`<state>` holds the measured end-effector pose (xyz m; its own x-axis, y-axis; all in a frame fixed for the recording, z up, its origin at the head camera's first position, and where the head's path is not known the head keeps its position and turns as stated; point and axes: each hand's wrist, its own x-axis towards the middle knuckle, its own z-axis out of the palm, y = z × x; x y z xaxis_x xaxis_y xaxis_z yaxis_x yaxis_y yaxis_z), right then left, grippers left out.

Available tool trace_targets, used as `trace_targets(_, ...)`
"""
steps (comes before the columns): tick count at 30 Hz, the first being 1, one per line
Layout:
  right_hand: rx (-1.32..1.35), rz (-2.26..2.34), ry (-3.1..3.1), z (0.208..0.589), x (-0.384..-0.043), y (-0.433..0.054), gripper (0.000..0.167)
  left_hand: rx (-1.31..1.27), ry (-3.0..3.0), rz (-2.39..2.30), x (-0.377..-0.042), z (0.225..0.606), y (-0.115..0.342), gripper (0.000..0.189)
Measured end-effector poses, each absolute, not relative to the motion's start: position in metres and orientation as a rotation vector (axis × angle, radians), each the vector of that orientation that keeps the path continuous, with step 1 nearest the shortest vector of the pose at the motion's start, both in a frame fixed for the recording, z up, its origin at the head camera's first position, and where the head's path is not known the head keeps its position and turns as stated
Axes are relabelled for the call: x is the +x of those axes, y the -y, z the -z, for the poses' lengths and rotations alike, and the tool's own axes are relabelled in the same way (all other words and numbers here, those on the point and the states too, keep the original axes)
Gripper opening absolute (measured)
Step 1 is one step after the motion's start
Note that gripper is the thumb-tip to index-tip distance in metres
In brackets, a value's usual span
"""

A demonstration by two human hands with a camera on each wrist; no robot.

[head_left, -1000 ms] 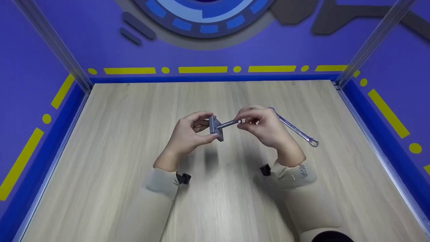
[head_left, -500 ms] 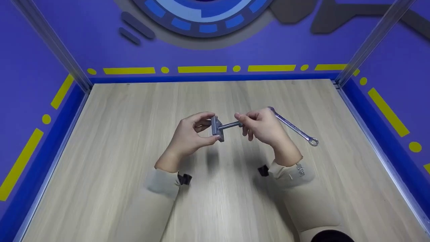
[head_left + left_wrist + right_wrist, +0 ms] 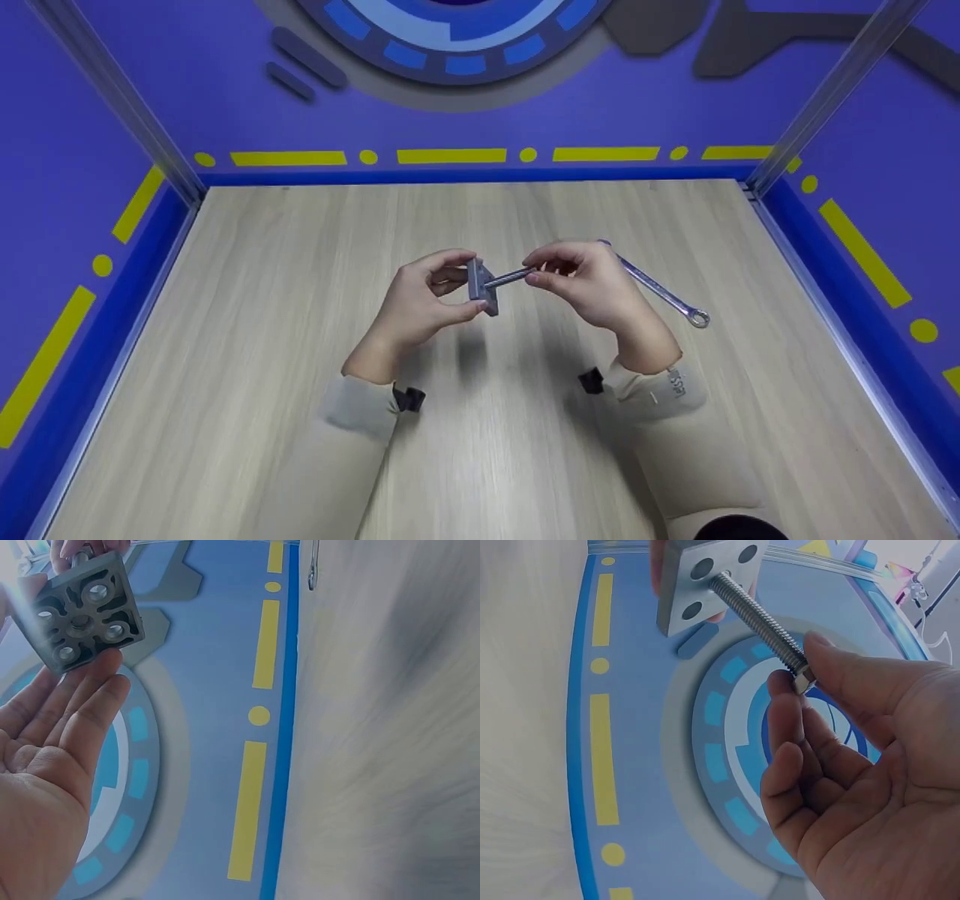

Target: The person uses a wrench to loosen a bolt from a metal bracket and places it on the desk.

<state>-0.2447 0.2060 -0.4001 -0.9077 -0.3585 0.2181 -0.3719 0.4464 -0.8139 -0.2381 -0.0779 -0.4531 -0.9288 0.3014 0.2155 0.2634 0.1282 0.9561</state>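
My left hand grips a square grey metal plate by its edges, raised above the table. Seen from behind in the left wrist view, the plate has a ribbed face with round corner holes and a middle hole. A threaded hex bolt sticks out of the plate's smooth front face from its middle. Thumb and fingers of my right hand pinch the bolt at its hex head. In the right wrist view, that hand has its other fingers curled loosely. How deep the bolt sits is hidden.
A combination wrench lies on the wooden table just beyond and right of my right hand, its open end partly hidden by that hand. Blue-purple panels with yellow marks enclose the table at the back and both sides.
Half a second ago my right thumb was higher, with the fingers below the bolt head; now thumb and fingers have swung back to their earlier grip. The plate has tipped slightly left. The wrench stays put.
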Motion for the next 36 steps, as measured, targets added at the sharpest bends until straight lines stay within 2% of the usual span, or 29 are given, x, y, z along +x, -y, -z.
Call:
trace_targets(12, 0.79, -1.539, 2.552, 0.3999, -0.2443, -0.2057, 0.021, 0.505, -2.19, -2.029, -0.2419, 0.4556, 0.0795, 0.072)
trace_targets(20, 0.492, -1.517, 2.778, 0.4003, -0.2457, -0.2044, 0.033, 0.551, -2.245, -2.043, -0.2378, 0.4532, 0.077, 0.07)
trace_targets(23, 0.399, -1.516, 2.825, 0.4013, -0.2453, -0.2021, 0.052, 0.586, -2.279, -2.032, -0.2364, 0.4529, 0.0744, 0.07)
trace_targets(25, 0.381, -1.494, 2.841, 0.4008, -0.2442, -0.2014, 0.057, 0.599, -2.293, -2.027, -0.2357, 0.4525, 0.0733, 0.07)
trace_targets(27, 0.411, -1.474, 2.83, 0.4001, -0.2438, -0.2012, 0.051, 0.607, -2.3, -2.026, -0.2354, 0.452, 0.0729, 0.07)
trace_targets(32, 0.524, -1.493, 2.772, 0.3976, -0.2431, -0.2029, 0.019, 0.606, -2.299, -2.033, -0.2368, 0.4529, 0.0742, 0.07)
trace_targets(36, 0.587, -1.521, 2.715, 0.3972, -0.2425, -0.2049, 0.017, 0.602, -2.296, -2.039, -0.2372, 0.4525, 0.076, 0.069)
